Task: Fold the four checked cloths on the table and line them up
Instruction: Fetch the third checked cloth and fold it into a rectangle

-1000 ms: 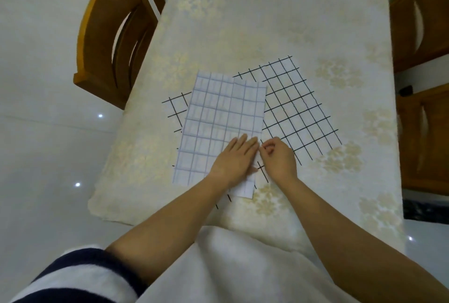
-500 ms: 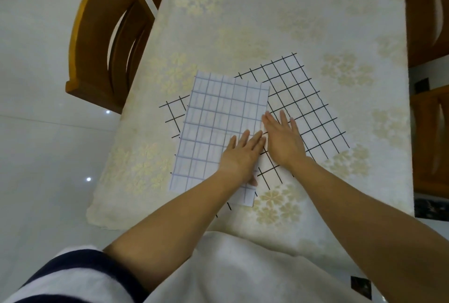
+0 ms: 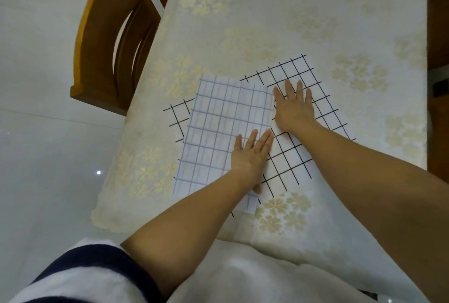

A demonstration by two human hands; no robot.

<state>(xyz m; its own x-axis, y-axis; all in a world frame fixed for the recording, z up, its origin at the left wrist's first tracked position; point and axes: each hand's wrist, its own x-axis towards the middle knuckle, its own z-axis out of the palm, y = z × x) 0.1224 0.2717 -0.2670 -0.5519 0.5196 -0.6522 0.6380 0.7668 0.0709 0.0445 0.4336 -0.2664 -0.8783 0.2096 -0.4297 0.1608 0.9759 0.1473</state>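
Pressing down with both hands, we keep every finger straight and grip nothing. Our left hand (image 3: 251, 157) lies palm down on a pale rectangular cloth layer with faint blue-grey grid lines (image 3: 218, 130). Its fingers are close together and point away from us, beside that layer's right edge, and the thumb reaches back toward the near corner. Our right hand (image 3: 295, 111) lies flat just past that edge, farther from us, with its fingers fanned apart on a white cloth with a bold black grid (image 3: 286, 159).

The pale layer rests on top of the black-gridded cloth, which shows beyond it on the left and on the right. We cannot tell whether it is that cloth's own half turned over or a separate piece. Both lie near our edge of the worktop (image 3: 267, 11), on its cream covering with a pale gold flower pattern. A brown wooden chair with a curved back (image 3: 97, 47) stands at the worktop's left side.
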